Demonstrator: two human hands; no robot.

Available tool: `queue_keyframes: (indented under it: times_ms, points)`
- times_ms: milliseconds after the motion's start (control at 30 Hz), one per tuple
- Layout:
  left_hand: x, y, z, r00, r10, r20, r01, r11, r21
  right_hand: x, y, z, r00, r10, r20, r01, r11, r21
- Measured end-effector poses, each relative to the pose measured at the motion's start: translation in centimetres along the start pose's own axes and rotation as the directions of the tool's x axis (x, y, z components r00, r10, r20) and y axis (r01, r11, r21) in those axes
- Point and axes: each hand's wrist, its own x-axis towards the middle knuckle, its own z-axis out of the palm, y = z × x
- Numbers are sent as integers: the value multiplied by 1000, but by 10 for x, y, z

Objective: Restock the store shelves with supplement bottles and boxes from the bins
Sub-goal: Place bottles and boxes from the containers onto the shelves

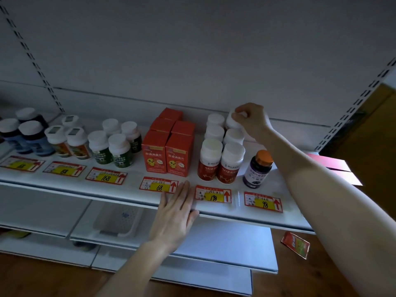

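- A glossy red packet lies flat on the wood floor, below the shelf's right end.
- Left hand is flat on the smooth white shelf's front lip. Fingers are straight and together, holding nothing.
- A round purple bottle with an orange cap stands near the shelf's right end.
- Squared-off orange boxes sit mid-shelf in two columns.
- Red bottles with round white caps run front to back in two rows.
- Right hand is at the shelf's back, fingers curled round the white cap of the rearmost bottle.
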Motion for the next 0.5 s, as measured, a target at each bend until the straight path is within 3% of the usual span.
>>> queue_keyframes:
  times_ms: [300, 500]
  points:
    - [-1, -1, 4, 998, -7, -55, 8, 1000, 14, 0, 12, 12, 992, 101, 81, -103, 994, 21]
    - [0, -2, 5, 1000, 5, -20, -5, 1000, 0, -5, 11, 9, 989, 106, 107, -107, 994, 4]
